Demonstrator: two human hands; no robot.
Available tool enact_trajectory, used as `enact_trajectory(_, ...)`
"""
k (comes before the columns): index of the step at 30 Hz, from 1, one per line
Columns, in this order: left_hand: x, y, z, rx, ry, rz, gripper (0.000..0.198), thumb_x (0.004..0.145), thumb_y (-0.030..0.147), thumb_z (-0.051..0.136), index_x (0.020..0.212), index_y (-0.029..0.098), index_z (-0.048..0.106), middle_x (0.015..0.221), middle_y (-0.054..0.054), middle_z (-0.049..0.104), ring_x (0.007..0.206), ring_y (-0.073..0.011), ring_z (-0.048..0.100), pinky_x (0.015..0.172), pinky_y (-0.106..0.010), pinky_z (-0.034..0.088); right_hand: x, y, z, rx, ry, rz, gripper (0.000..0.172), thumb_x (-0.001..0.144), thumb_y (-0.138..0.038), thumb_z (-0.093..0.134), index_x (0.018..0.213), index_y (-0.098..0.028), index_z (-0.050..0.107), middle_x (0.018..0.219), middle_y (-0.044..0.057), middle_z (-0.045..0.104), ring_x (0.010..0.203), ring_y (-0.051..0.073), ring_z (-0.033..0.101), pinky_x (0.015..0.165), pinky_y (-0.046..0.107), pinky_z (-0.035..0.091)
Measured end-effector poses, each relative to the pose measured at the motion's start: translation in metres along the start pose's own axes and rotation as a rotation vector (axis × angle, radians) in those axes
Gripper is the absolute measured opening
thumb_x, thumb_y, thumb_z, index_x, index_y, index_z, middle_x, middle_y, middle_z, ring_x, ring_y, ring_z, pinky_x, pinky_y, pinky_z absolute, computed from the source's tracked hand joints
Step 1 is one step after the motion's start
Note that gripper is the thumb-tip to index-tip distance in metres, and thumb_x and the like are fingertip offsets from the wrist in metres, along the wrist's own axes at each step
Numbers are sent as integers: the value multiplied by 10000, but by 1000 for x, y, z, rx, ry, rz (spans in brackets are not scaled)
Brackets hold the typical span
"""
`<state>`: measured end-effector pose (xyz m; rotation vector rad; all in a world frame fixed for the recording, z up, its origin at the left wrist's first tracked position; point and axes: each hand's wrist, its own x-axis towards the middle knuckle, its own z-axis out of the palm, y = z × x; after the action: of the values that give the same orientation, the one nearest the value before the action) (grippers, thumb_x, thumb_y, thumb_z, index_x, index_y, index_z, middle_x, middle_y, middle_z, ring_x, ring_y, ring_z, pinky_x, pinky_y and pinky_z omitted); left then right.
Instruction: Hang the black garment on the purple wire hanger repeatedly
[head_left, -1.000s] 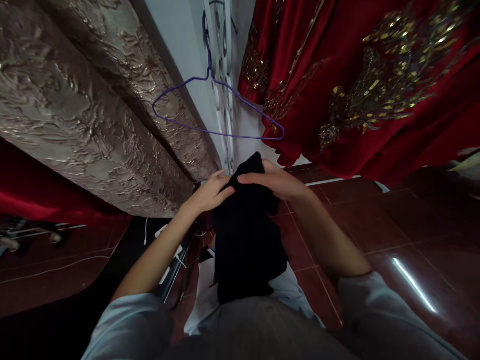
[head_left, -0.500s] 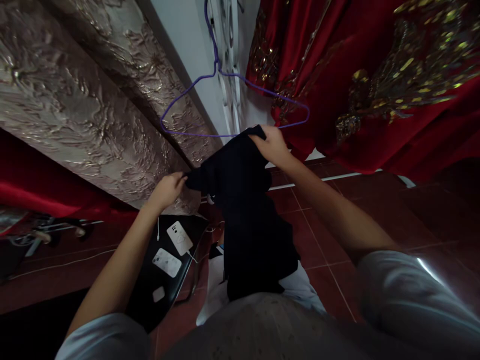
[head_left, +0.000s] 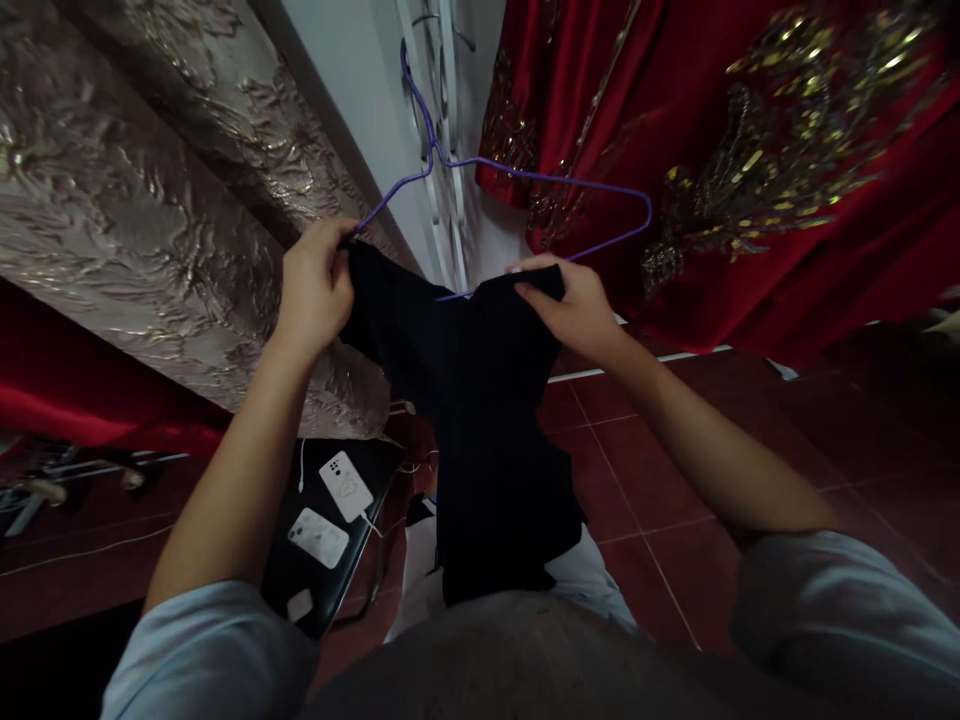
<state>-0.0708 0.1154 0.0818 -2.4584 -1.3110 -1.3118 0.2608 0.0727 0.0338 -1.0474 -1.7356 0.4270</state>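
A dark navy garment (head_left: pixel 495 420) hangs between my hands, its lower part falling toward my lap. I cannot tell what kind of garment it is. My left hand (head_left: pixel 315 285) grips its upper left corner, right at the left arm of a purple clothes hanger (head_left: pixel 559 178). The hanger's left end is hidden by the cloth and the hand. My right hand (head_left: pixel 574 300) pinches the garment's upper right edge, just below the hanger's bottom bar. That bar shows in part between the two raised sides of cloth. The hanger's right end is bare.
Textured beige fabric (head_left: pixel 180 220) hangs at left. Red cloth with gold sequins (head_left: pixel 600 120) hangs at right. The hanger's hook is near a white metal rack (head_left: pixel 450 150). On a black seat-like surface (head_left: pixel 349 560) lie two phones (head_left: pixel 346 487) and a small white case (head_left: pixel 300 604).
My left hand has moved up and right, lifting the garment's left corner to the hanger's left side. The hanger has tilted. My right hand has shifted slightly right, still holding the cloth.
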Motion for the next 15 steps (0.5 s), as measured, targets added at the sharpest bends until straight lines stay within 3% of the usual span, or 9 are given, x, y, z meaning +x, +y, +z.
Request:
enact_trajectory(2, 7, -8, 1, 46, -43, 10, 182, 995, 264, 529, 1127, 218, 645, 1134, -29, 685, 1100, -212, 618, 1025, -436, 486, 0, -4, -21, -65, 143, -21, 443, 852, -250, 683, 1292, -272, 633, 1192, 64, 712, 994, 235, 692, 898, 401, 571)
enact_trajectory(4, 10, -13, 0, 56, -92, -6, 167, 1004, 328, 534, 1076, 219, 638, 1092, -25, 670, 1070, -210, 600, 1019, -449, 480, 6, -3, -45, -97, 293, 20, 713, 809, -200, 732, 1475, -275, 488, 1203, 75, 712, 846, 184, 678, 798, 347, 555)
enact_trajectory(5, 11, -13, -1, 54, -109, -15, 179, 1004, 366, 543, 1064, 222, 632, 1073, -23, 661, 1061, -209, 588, 1019, -454, 475, 11, -1, -56, -110, 337, 38, 751, 788, -179, 758, 1483, -255, 485, 1166, 70, 725, 781, 157, 654, 760, 320, 537)
enact_trajectory(7, 12, -11, -5, 47, -114, -27, 225, 998, 437, 561, 1057, 230, 626, 1056, -24, 639, 1063, -211, 568, 1019, -460, 462, 23, 1, -77, -135, 318, 54, 551, 766, -167, 803, 1297, -191, 659, 1022, 51, 750, 722, 118, 611, 734, 289, 503)
enact_trajectory(9, 12, -9, -10, 36, -54, -36, 279, 987, 499, 568, 1063, 237, 627, 1066, -26, 628, 1081, -215, 554, 1022, -463, 448, 34, -3, -94, -114, 163, 94, 194, 786, -203, 816, 961, -137, 770, 845, 35, 741, 691, 101, 595, 720, 291, 491)
enact_trajectory(10, 12, -8, -12, 28, -12, -41, 307, 980, 525, 568, 1073, 238, 630, 1071, -23, 630, 1087, -214, 549, 1023, -461, 443, 38, -7, -101, -57, 67, 138, 123, 802, -220, 809, 857, -119, 767, 770, 25, 724, 671, 97, 597, 705, 296, 491)
enact_trajectory(12, 13, -8, -15, 7, 40, -57, 377, 963, 570, 562, 1126, 237, 632, 1062, -6, 650, 1095, -201, 543, 1015, -447, 442, 46, -17, -106, 141, -74, 254, 118, 851, -211, 764, 824, -97, 746, 704, -1, 698, 641, 86, 616, 667, 295, 489)
enact_trajectory(13, 14, -9, -15, -8, 38, -70, 421, 952, 592, 553, 1162, 234, 628, 1047, 8, 664, 1097, -190, 542, 1003, -436, 448, 49, -22, -105, 259, -85, 306, 109, 880, -193, 731, 830, -96, 734, 710, -11, 695, 644, 84, 633, 657, 285, 494)
enact_trajectory(15, 17, -11, -11, -44, -6, -104, 498, 935, 621, 523, 1220, 223, 614, 1034, 30, 686, 1113, -168, 549, 982, -414, 458, 56, -28, -92, 454, 33, 381, 153, 941, -173, 667, 819, -93, 712, 732, -6, 679, 669, 92, 659, 658, 264, 525)
